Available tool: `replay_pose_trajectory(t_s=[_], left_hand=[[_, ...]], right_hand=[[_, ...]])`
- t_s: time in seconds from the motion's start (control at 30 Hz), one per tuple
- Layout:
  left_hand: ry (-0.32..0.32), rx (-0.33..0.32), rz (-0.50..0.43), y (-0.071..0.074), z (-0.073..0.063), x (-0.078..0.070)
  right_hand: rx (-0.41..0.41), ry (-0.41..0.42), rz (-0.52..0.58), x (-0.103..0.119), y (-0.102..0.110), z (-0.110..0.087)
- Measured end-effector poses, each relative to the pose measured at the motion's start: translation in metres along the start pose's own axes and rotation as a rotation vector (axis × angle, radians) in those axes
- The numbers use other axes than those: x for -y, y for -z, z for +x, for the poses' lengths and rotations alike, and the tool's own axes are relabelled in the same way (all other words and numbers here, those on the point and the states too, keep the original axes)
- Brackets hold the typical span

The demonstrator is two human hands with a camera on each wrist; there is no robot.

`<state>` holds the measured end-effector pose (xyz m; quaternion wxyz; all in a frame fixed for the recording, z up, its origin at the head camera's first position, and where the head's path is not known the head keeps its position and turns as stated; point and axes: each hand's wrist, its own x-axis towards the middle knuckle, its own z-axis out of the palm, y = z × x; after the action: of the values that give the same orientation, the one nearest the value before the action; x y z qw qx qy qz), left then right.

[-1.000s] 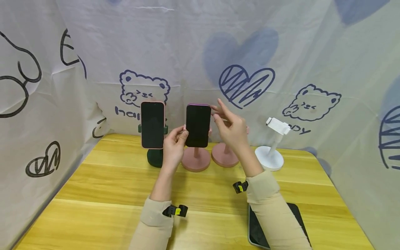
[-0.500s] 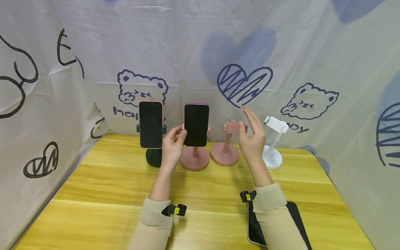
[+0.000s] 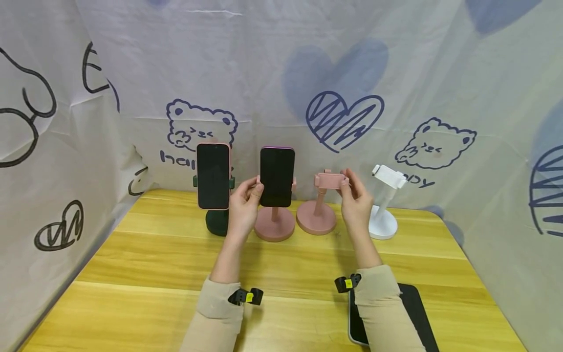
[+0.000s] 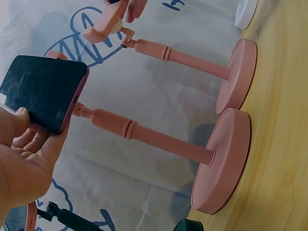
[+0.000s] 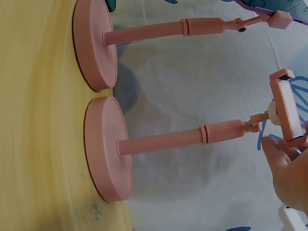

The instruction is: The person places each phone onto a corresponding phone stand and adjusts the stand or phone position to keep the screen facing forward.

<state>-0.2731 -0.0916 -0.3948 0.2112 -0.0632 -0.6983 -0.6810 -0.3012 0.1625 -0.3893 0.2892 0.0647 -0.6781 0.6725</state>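
Pink plastic is now meeting the right hand [image 3: 357, 199]: half a second ago it was hovering open beside the right pink stand [image 3: 317, 219], and from where I'm standing it is pinching the end of the clip [image 3: 331, 181], thumb in front, fingers behind, with no phone sitting there. Attention is apparently shifting to this stand, though the left hand [image 3: 243, 200] is still gripping the left side of the purple phone [image 3: 277, 177], thumb against its edge, fingers curling behind. That phone is standing upright in the holder of the left pink stand [image 3: 274, 226]. Next to it, the green stand [image 3: 217, 222] is holding a pink phone [image 3: 213, 176] upright, while the white stand [image 3: 383, 225] is showing its tilted top. A tablet [image 3: 411, 305] is lying on the table [image 3: 154, 274], partly hiding under the right sleeve [image 3: 380, 293]
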Motion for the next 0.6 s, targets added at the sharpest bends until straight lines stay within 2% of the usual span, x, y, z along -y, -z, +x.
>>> replay_pose_trajectory(t_s=[0.2,0.4,0.6], left_hand=[[-0.005,0.001,0.013,0.0,0.0,-0.001],[-0.006,0.0,0.013,-0.001,0.0,-0.001],[-0.006,-0.002,0.021,-0.001,0.0,-0.002]], right_hand=[[0.014,-0.07,0.089,0.002,0.0,0.0],[0.016,-0.132,0.075,0.006,0.004,-0.003],[0.011,-0.151,0.084,0.012,0.007,-0.013]])
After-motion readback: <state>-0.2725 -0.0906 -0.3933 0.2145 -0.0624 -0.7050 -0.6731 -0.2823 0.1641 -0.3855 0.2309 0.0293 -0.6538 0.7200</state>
